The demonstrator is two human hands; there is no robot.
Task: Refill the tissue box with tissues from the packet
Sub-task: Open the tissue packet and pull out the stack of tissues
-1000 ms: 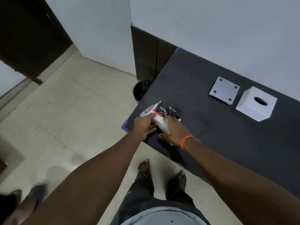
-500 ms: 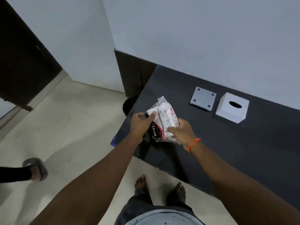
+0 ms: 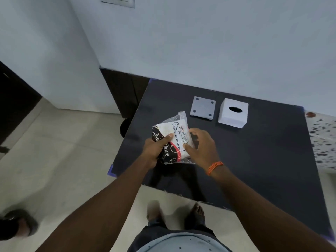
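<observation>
A plastic tissue packet (image 3: 172, 137), white with a black and red printed end, is held up above the dark table (image 3: 254, 157). My left hand (image 3: 154, 148) grips its left side, thumb on top. My right hand (image 3: 201, 146), with an orange band at the wrist, holds its right side. Further back on the table stands the white cube tissue box (image 3: 233, 113) with an oval slot on top. Its grey square base plate (image 3: 202, 108) lies flat just left of the box, apart from it.
The table's left edge drops to a tiled floor (image 3: 63, 151). A dark bin (image 3: 125, 126) sits under that edge. Another person's foot in a sandal (image 3: 20, 224) is at the lower left. A speckled cloth (image 3: 323, 139) lies past the table's right side.
The packet has been picked up off the table's near left corner and turned label side up between both hands. The view has swung right, bringing the box and plate closer to the middle.
</observation>
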